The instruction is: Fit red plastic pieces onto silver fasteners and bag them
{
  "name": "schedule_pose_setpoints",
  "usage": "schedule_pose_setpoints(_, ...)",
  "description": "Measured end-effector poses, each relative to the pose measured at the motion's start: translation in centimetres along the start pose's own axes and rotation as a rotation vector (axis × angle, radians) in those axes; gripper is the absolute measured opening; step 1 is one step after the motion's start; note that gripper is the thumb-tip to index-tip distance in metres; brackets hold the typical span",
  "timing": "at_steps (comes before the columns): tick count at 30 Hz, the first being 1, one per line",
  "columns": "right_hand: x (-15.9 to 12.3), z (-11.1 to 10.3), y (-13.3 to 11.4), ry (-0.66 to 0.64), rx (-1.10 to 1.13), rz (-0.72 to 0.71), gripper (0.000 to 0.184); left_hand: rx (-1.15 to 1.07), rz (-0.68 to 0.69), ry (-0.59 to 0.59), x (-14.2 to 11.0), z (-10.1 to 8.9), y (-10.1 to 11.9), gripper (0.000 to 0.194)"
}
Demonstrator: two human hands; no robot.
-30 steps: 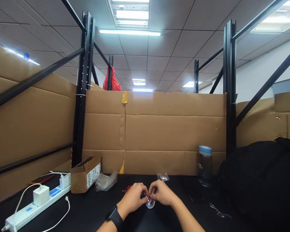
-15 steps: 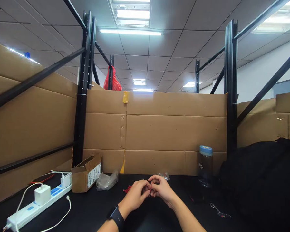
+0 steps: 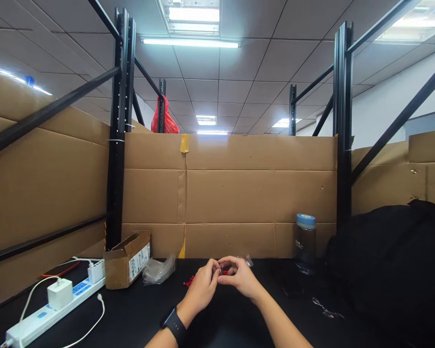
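Observation:
My left hand, with a dark watch on its wrist, is closed in a pinch above the black table. My right hand meets it fingertip to fingertip, thumb and fingers also pinched. Between the two lies a small red item with a shiny metal-looking part, mostly hidden by the fingers. Red cord-like strands show just left of my left hand; whether they join the held item I cannot tell.
At left stand an open cardboard box, a clear plastic bag and a white power strip with cables. To the right are a blue-lidded bottle, a thin silvery cord and a large black bag. Cardboard panels wall the back.
Both hands have risen slightly and shifted left in view, still together. My right thumb now lies straighter against the red item, and a shiny part shows between the fingers. The camera view shifted a little.

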State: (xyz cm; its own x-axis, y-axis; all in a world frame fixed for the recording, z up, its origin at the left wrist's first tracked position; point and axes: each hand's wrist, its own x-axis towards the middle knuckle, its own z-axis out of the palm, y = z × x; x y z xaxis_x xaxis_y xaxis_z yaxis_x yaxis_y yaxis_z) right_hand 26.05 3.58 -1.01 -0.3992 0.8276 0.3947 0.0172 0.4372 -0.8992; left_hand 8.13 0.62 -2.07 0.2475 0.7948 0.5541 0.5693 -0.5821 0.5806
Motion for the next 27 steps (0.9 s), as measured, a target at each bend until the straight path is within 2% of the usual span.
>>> schedule_pose_setpoints(6,0.4,-1.2,-0.2,0.072,-0.128,0.021,0.054,0.166,-0.119,0.062,0.3,-1.5,-0.1,0.018)
schedule_pose_setpoints(10,0.0,-4.0,-0.1,0.124,-0.588,0.004,0.039,0.373,-0.26,0.046,0.5,-3.2,-0.8,0.017)
schedule_pose_setpoints(13,-0.6,-6.4,0.5,0.121,-0.86,0.076,0.042,0.574,-0.347,-0.009,0.4,-4.1,-1.6,0.019)
schedule_pose_setpoints(17,-1.2,-8.1,1.6,0.069,-0.887,0.216,0.046,0.687,-0.44,-0.042,0.2,-4.5,-3.0,0.03)
schedule_pose_setpoints(22,-1.1,-8.4,2.5,0.048,-0.862,0.26,0.046,0.701,-0.487,-0.106,-0.2,-4.5,-4.2,0.032)
schedule_pose_setpoints(27,-1.2,-8.2,2.9,0.034,-0.876,0.267,0.044,0.719,-0.509,-0.125,-0.4,-4.7,-4.3,0.031)
